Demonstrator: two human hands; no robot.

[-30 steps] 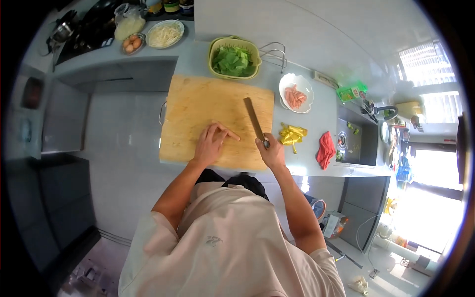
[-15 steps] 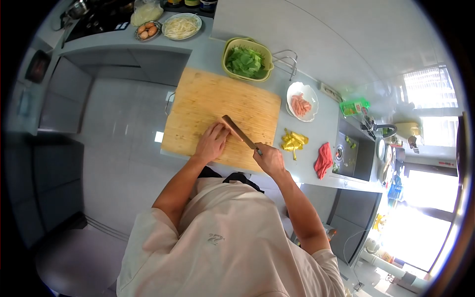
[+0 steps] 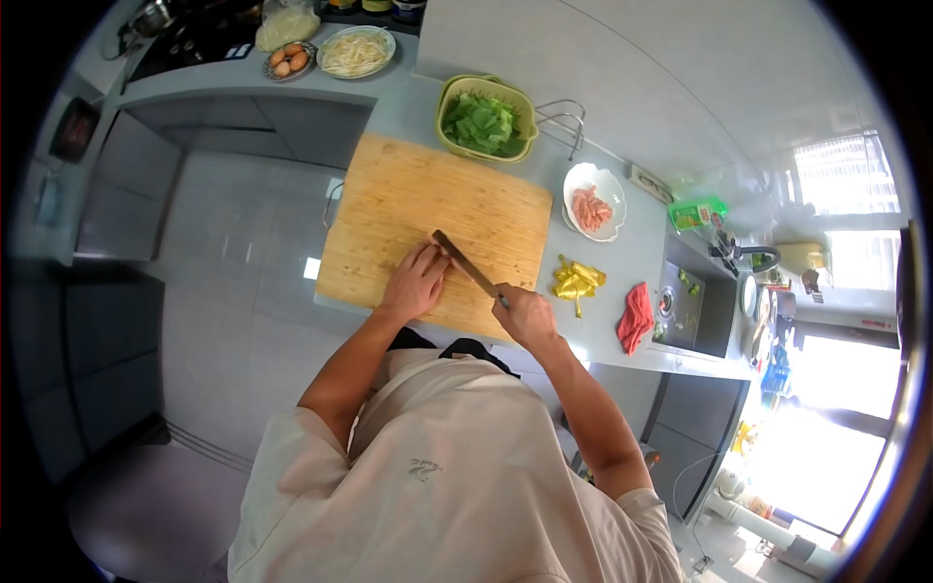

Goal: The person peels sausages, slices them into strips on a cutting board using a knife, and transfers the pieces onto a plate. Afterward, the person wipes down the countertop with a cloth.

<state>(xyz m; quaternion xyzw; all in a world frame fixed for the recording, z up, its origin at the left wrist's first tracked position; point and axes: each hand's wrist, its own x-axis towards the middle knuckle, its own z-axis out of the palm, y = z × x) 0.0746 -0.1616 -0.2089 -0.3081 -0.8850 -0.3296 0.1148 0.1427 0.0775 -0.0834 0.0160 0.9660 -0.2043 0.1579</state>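
Note:
A large wooden cutting board lies on the counter in front of me. In my right hand is a kitchen knife, gripped by its handle, with the blade slanting up and left to my left fingertips. My left hand rests on the board with its fingers bent and pressed together. Under those fingertips, close against the blade, is a small pinkish piece of meat, mostly hidden by the fingers and knife. Right of the board, a white scalloped bowl holds strips of raw meat.
A green basket of leafy greens stands behind the board. To the right are yellow peel-like scraps, a red cloth and the sink. Eggs and a plate of pale shreds sit far left.
The knife and my right hand have shifted slightly left and down. My left hand has stayed nearly in place on the board.

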